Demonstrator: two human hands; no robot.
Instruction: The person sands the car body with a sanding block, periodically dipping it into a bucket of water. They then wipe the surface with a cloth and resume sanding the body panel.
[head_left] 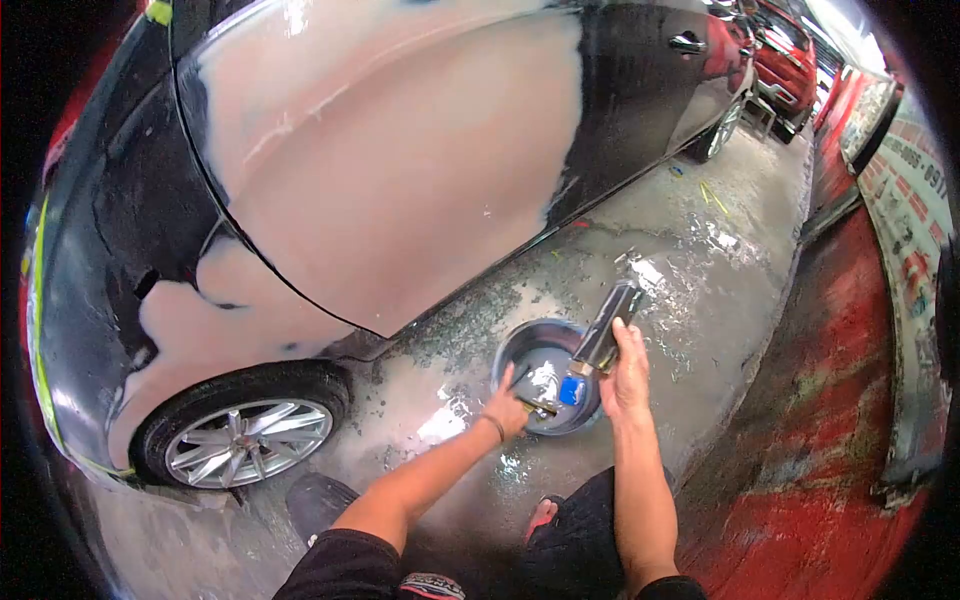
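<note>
My right hand (627, 378) is closed around a long dark sanding block (608, 325), tilted up over the right side of a round grey bucket (503, 350). Over the bucket's left side, my left hand (508, 408) has its fingers closed round a thin dark piece with a yellowish edge (541, 408); I cannot tell what it is. Pale liquid (545, 362) shines inside the bucket. A small blue item (573, 390) shows in the bucket area, just below the block's lower end.
A dark car with large dull pinkish patches (420, 170) on its side stands to the left, its silver wheel (248, 442) nearby. The concrete floor (690, 290) is wet. A red-stained surface (800, 440) runs along the right. Another red car (785, 65) stands farther back.
</note>
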